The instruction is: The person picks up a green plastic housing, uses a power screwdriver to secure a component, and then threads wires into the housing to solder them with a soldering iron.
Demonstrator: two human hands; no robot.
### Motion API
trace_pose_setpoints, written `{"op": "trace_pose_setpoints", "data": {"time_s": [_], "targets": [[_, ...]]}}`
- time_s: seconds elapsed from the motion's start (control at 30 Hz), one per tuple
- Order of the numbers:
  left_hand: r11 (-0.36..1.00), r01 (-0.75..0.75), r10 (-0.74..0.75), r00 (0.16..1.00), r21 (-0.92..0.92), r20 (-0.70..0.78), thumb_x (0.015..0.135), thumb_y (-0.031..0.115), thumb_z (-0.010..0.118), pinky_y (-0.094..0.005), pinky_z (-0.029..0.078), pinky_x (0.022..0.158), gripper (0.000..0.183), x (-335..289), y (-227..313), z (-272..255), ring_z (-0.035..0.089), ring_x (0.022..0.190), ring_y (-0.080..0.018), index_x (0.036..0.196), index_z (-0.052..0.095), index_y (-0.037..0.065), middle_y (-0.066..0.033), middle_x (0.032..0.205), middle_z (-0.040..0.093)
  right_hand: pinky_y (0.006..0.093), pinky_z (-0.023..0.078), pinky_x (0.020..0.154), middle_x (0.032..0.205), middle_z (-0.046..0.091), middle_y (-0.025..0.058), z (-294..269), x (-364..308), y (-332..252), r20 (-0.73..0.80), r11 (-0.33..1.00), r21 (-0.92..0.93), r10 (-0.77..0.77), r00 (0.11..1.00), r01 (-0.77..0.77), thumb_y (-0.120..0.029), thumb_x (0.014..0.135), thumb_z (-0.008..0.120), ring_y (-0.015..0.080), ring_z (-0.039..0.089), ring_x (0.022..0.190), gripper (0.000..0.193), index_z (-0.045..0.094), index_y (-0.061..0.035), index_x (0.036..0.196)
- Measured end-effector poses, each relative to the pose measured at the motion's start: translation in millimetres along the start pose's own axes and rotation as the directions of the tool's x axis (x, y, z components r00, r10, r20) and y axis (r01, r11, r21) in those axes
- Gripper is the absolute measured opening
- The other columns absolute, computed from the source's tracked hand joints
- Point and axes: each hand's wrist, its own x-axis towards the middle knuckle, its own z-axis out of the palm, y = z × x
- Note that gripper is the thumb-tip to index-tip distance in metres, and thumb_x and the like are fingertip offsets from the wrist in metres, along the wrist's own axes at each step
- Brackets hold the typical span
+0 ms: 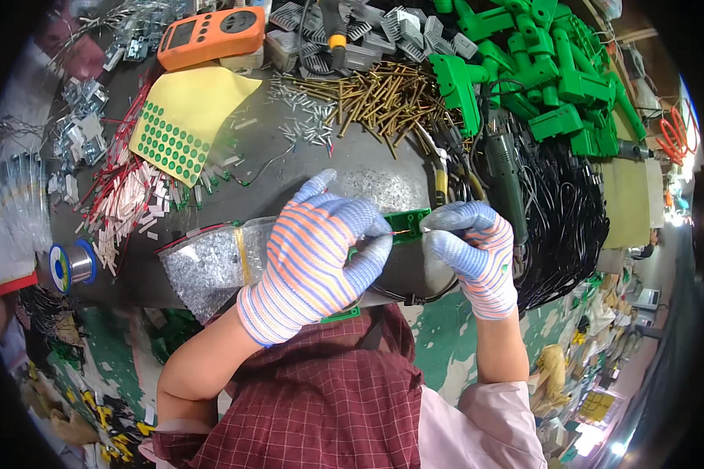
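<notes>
Both my hands wear striped knit gloves with bluish fingertips and work close together over the dark bench. With thumb and forefinger pinched, my left hand holds a thin wire whose coppery end points to the right. My right hand is closed in a pinch beside it; a tiny whitish bit shows at its fingertips, too small to name. Behind the fingertips lies a narrow green plastic housing, partly hidden by both hands. Part of another green piece shows below my left wrist.
A clear bag of small metal parts lies left, near a solder spool. Farther back are a sticker sheet, an orange multimeter, brass screws and green housings. An electric screwdriver and black cables lie right.
</notes>
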Motion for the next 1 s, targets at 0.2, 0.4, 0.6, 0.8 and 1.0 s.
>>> {"op": "trace_pose_setpoints", "data": {"time_s": [0.2, 0.4, 0.6, 0.8, 1.0], "targets": [[1.0, 0.02, -0.02, 1.0, -0.019, -0.021, 0.077, 0.008, 0.073, -0.0543, 0.038, 0.108, 0.008, 0, 3, 2, 0.066, 0.075, -0.0249, 0.082, 0.067, 0.01, -0.0025, 0.077, 0.068, 0.0212, 0.052, 0.067, 0.084, 0.072, 0.0047, 6, 5, 6, 0.028, 0.997, -0.075, 0.038, 0.999, -0.036, -0.007, 0.081, 0.08, 0.0071, 0.065, 0.074, 0.018, 0.069, -0.0026, 0.095], [0.999, 0.034, -0.034, 0.999, -0.024, -0.017, 0.077, 0.008, 0.073, -0.0543, 0.038, 0.109, 0.008, 1, 2, 2, 0.066, 0.076, -0.0251, 0.082, 0.067, 0.01, -0.0028, 0.077, 0.068, 0.019, 0.046, 0.06, 0.079, 0.069, 0.001, 11, 9, 7, -0.001, 0.997, -0.052, 0.048, 0.999, -0.048, -0.009, 0.08, 0.081, 0.0036, 0.06, 0.068, 0.019, 0.066, -0.0049, 0.091], [1.0, 0.021, -0.02, 0.999, 0.01, -0.027, 0.077, 0.008, 0.074, -0.0546, 0.039, 0.108, 0.009, 0, 2, 2, 0.066, 0.076, -0.0254, 0.083, 0.067, 0.01, -0.0034, 0.078, 0.068, 0.0191, 0.043, 0.06, 0.077, 0.066, -0.0019, 12, 10, 5, 0.001, 0.998, -0.028, 0.056, 0.998, -0.056, -0.009, 0.08, 0.082, 0.0022, 0.056, 0.068, 0.021, 0.065, -0.0062, 0.092], [1.0, -0.007, 0.008, 0.999, 0.012, -0.045, 0.077, 0.008, 0.074, -0.0543, 0.04, 0.107, 0.01, 0, 1, 4, 0.067, 0.077, -0.0255, 0.084, 0.067, 0.01, -0.0037, 0.078, 0.068, 0.0201, 0.045, 0.063, 0.081, 0.067, -0.0013, 13, 10, 7, 0.049, 0.997, -0.062, 0.036, 0.998, -0.033, -0.009, 0.081, 0.081, 0.0034, 0.057, 0.072, 0.022, 0.066, -0.0048, 0.097], [0.999, -0.022, 0.023, 0.998, 0.024, -0.062, 0.077, 0.015, 0.078, -0.0519, 0.04, 0.108, 0.017, -2, -4, 7, 0.068, 0.077, -0.0252, 0.088, 0.066, 0.009, -0.004, 0.079, 0.068, 0.0247, 0.049, 0.072, 0.089, 0.069, 0.0025, 9, 15, 7, 0.205, 0.993, -0.114, -0.019, 0.979, 0.043, -0.008, 0.084, 0.078, 0.0072, 0.061, 0.08, 0.022, 0.069, -0.0025, 0.103]]}}
